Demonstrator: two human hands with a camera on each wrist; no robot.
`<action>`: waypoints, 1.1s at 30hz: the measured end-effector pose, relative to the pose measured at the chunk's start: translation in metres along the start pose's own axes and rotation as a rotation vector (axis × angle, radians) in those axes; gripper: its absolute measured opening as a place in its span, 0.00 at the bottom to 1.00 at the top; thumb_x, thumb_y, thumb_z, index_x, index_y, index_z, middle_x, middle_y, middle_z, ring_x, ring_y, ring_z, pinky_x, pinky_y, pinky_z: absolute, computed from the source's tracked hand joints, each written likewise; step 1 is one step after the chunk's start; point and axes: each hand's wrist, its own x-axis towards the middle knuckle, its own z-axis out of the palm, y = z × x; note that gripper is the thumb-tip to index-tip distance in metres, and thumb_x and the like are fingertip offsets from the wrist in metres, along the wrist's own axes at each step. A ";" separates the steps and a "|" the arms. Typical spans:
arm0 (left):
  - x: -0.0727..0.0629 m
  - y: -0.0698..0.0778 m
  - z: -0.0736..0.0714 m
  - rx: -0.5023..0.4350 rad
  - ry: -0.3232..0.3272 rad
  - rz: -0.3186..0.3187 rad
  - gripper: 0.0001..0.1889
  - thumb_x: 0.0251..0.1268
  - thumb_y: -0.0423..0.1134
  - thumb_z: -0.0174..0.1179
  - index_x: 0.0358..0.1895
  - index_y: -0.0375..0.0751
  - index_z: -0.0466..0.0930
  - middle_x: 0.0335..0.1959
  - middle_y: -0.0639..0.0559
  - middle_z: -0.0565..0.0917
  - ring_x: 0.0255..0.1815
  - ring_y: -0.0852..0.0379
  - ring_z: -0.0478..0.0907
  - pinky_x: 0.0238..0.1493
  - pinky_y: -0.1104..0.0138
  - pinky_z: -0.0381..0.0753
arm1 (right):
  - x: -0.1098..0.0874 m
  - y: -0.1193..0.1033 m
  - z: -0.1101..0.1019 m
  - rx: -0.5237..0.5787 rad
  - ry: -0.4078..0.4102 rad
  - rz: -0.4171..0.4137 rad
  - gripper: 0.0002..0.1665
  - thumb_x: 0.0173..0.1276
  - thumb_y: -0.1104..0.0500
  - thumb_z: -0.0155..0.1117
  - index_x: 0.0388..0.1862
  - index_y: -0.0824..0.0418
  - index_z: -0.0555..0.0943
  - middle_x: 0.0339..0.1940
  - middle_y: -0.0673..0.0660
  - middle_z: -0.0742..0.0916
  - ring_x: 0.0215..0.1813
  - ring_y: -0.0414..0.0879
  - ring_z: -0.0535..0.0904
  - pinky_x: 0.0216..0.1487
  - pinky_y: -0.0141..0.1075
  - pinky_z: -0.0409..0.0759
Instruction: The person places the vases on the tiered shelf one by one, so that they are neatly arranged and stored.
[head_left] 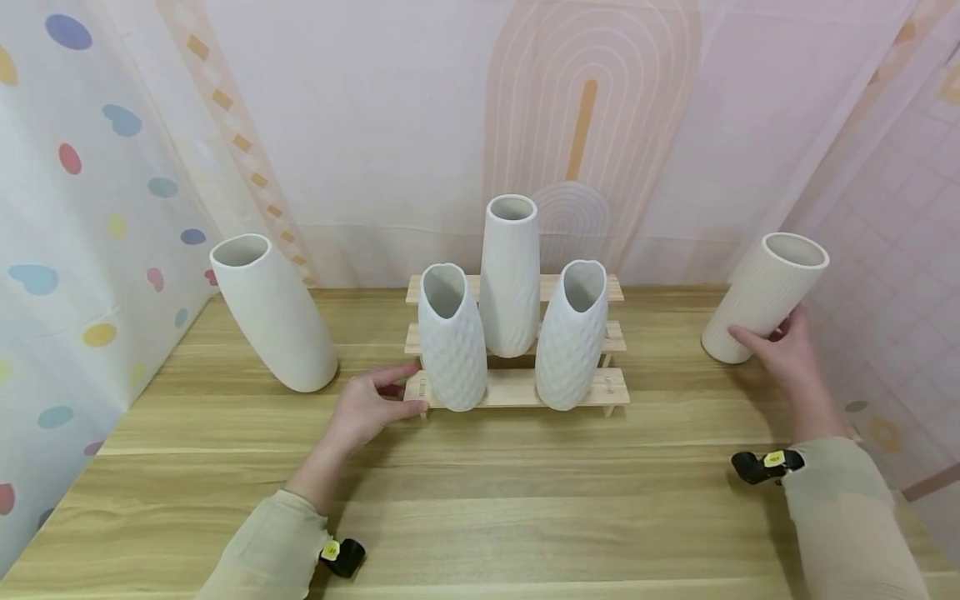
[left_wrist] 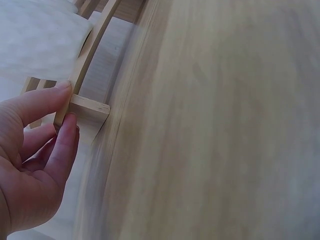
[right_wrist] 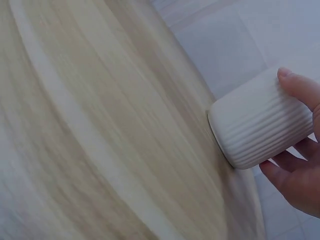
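Observation:
My left hand (head_left: 369, 410) pinches the left end of the front step of a light wooden tiered stand (head_left: 510, 388); in the left wrist view, thumb and fingers close on the slat (left_wrist: 64, 107). Two white dimpled vases, one on the left (head_left: 453, 358) and one on the right (head_left: 572, 354), stand on the front step. Behind them rises a taller white vase (head_left: 512, 283) on a higher step. Over at the right, my right hand (head_left: 789, 354) holds a white ribbed vase (head_left: 761, 292) low on its body, fingers partly hidden behind it. Its base is at the tabletop.
A smooth white vase (head_left: 281, 325) stands on the wooden table (head_left: 510, 508) left of the stand. Patterned curtains hang behind (head_left: 360, 125) and along the left side (head_left: 82, 267). A pale tiled-pattern curtain (head_left: 892, 275) borders the right edge, close to the ribbed vase.

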 end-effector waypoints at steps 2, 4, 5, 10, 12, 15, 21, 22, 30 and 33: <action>0.000 0.000 0.000 -0.002 0.000 -0.001 0.33 0.50 0.38 0.78 0.62 0.37 0.79 0.58 0.40 0.81 0.48 0.48 0.81 0.41 0.66 0.80 | 0.000 0.002 0.001 -0.003 0.011 0.005 0.45 0.66 0.59 0.69 0.75 0.62 0.54 0.50 0.40 0.70 0.47 0.32 0.69 0.45 0.21 0.70; 0.000 0.000 0.000 -0.003 -0.002 0.000 0.32 0.50 0.39 0.78 0.62 0.37 0.79 0.58 0.39 0.81 0.48 0.48 0.81 0.41 0.67 0.80 | -0.001 0.003 0.001 -0.013 0.015 0.022 0.48 0.66 0.58 0.70 0.76 0.62 0.52 0.52 0.41 0.70 0.47 0.32 0.69 0.45 0.20 0.69; -0.001 0.000 0.000 -0.003 -0.005 0.002 0.33 0.51 0.39 0.78 0.62 0.37 0.79 0.58 0.39 0.81 0.48 0.48 0.81 0.41 0.66 0.80 | -0.002 0.004 0.001 -0.016 0.019 0.031 0.49 0.66 0.58 0.70 0.77 0.62 0.52 0.52 0.41 0.70 0.47 0.32 0.69 0.45 0.20 0.69; -0.001 0.001 0.001 0.001 -0.013 0.008 0.33 0.51 0.40 0.78 0.62 0.37 0.79 0.57 0.39 0.82 0.48 0.48 0.81 0.41 0.66 0.80 | -0.007 0.003 0.002 -0.015 0.046 0.045 0.47 0.65 0.58 0.72 0.76 0.59 0.56 0.51 0.40 0.71 0.46 0.33 0.70 0.45 0.21 0.70; -0.001 0.001 0.000 0.002 -0.008 0.005 0.33 0.51 0.40 0.78 0.62 0.37 0.79 0.57 0.39 0.82 0.48 0.47 0.81 0.41 0.66 0.80 | -0.008 0.002 0.002 -0.015 0.053 0.036 0.45 0.64 0.58 0.72 0.74 0.57 0.59 0.49 0.39 0.72 0.45 0.33 0.70 0.44 0.22 0.70; -0.001 0.001 0.000 0.002 -0.003 0.002 0.33 0.51 0.39 0.78 0.62 0.37 0.79 0.57 0.39 0.82 0.48 0.47 0.81 0.41 0.66 0.80 | -0.010 -0.002 0.004 -0.025 0.057 0.024 0.40 0.63 0.57 0.73 0.70 0.53 0.63 0.48 0.39 0.73 0.44 0.35 0.71 0.43 0.23 0.69; -0.001 0.001 0.000 0.004 -0.005 0.007 0.32 0.51 0.39 0.78 0.62 0.37 0.79 0.58 0.39 0.81 0.48 0.47 0.81 0.42 0.66 0.80 | -0.015 -0.015 0.011 -0.008 0.028 -0.010 0.37 0.63 0.58 0.74 0.67 0.52 0.66 0.48 0.39 0.75 0.45 0.35 0.72 0.44 0.23 0.70; -0.001 0.001 0.000 0.003 -0.005 0.007 0.32 0.51 0.39 0.78 0.62 0.37 0.79 0.58 0.39 0.81 0.48 0.47 0.81 0.42 0.66 0.80 | -0.015 -0.019 0.013 0.003 0.021 -0.023 0.38 0.63 0.58 0.73 0.68 0.52 0.66 0.48 0.39 0.75 0.46 0.35 0.72 0.44 0.23 0.70; -0.001 0.001 -0.001 0.009 -0.003 0.015 0.32 0.51 0.39 0.78 0.62 0.36 0.79 0.58 0.39 0.81 0.48 0.47 0.81 0.42 0.66 0.80 | -0.014 -0.061 0.029 0.204 -0.026 -0.144 0.39 0.61 0.67 0.72 0.69 0.52 0.68 0.53 0.45 0.79 0.52 0.39 0.76 0.45 0.24 0.74; -0.001 0.001 0.000 0.017 0.000 0.014 0.32 0.50 0.40 0.78 0.62 0.37 0.80 0.57 0.40 0.82 0.47 0.48 0.82 0.41 0.66 0.79 | -0.014 -0.079 0.035 0.309 -0.059 -0.197 0.40 0.60 0.70 0.72 0.69 0.53 0.69 0.55 0.50 0.80 0.53 0.41 0.77 0.45 0.24 0.76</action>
